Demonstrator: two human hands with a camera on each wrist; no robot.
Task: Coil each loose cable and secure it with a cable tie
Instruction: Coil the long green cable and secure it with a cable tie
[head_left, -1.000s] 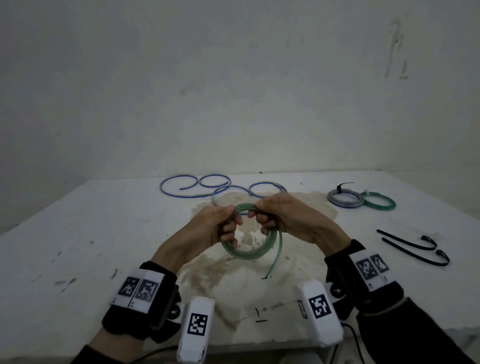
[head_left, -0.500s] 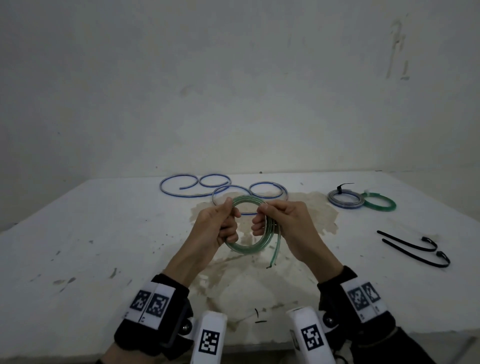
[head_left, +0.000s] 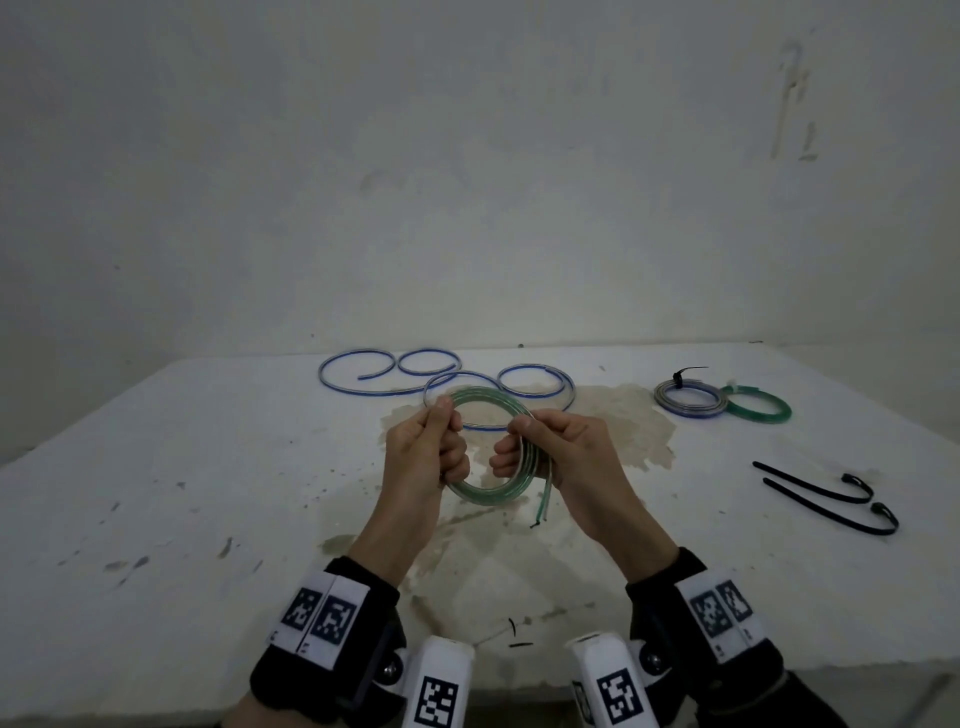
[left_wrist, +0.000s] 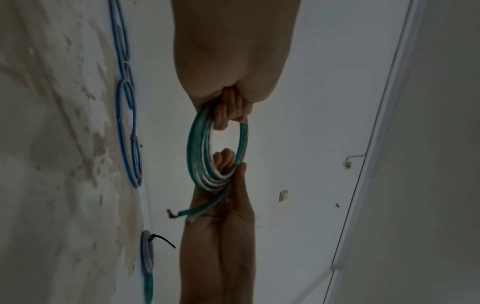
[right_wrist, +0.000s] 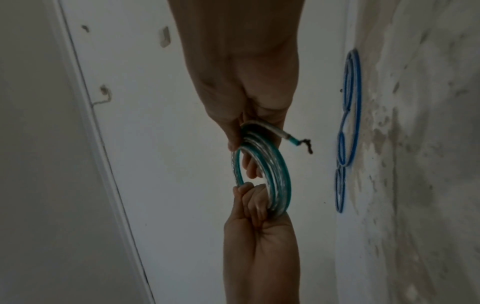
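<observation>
1. One white tabletop (head_left: 208, 467) carries a loose blue cable (head_left: 441, 382), two tied coils (head_left: 722, 402) and two black ties (head_left: 826, 496).
2. Held above it, the green cable (head_left: 483, 491) is nearly coiled, one end hanging free.
3. Left hand (head_left: 423, 457) and right hand (head_left: 563, 457) each close their grip on opposite sides of it.
4. Next, I judge: tuck the end, fetch a tie.
</observation>
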